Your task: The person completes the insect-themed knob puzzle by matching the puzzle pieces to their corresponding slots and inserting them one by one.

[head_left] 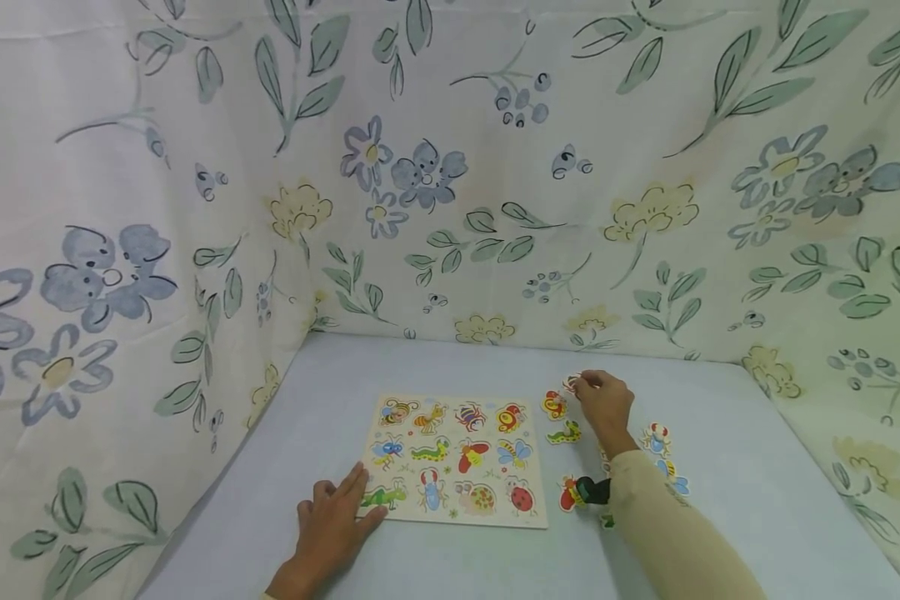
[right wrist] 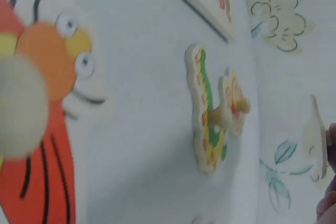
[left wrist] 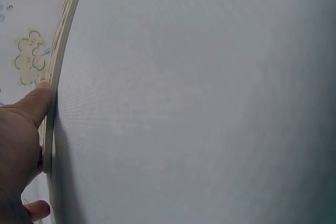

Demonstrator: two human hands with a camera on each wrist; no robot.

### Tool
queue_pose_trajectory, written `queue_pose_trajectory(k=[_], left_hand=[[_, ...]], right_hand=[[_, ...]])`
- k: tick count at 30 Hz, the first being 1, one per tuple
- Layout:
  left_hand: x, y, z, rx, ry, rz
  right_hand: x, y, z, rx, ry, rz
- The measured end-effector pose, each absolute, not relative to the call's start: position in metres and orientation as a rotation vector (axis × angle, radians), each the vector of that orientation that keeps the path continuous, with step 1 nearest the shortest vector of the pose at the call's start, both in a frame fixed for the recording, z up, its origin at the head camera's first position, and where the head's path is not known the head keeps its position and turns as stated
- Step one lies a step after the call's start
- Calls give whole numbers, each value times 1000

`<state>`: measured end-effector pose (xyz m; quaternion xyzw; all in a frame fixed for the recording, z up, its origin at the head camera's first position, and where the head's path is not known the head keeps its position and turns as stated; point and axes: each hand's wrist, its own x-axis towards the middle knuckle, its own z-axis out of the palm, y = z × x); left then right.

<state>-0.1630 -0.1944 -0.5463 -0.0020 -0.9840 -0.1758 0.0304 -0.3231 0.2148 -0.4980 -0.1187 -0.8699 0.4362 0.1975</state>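
My left hand [head_left: 332, 523] rests at the lower left corner of the wooden insect puzzle board [head_left: 465, 523], fingers spread on its face. In the left wrist view the thumb lies along the board's edge [left wrist: 62, 51]. Beyond the board's right side, my right hand [head_left: 606, 406] pinches a small bug puzzle piece [head_left: 571, 383]. The right wrist view shows this piece [right wrist: 317, 139] edge-on, raised off the table, with fingertips at its back. Close by lie a red and yellow butterfly piece [head_left: 554, 405] and a green caterpillar piece [head_left: 565, 432].
A red-winged bug piece [head_left: 568, 493], a blue beetle piece [head_left: 656, 438] and a blue-winged bee piece [head_left: 672, 476] lie right of the board, around the right forearm. Some pieces are partly hidden by the sleeve [head_left: 667, 517]. A floral curtain [head_left: 450, 275] stands behind the table.
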Motion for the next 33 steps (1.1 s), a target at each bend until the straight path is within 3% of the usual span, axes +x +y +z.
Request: queue_pose_trajectory(k=[33], left_hand=[[-160,-196,-544,-42,-3016,-594]], right_hand=[[-322,103,-475,-25,-2233,1438]])
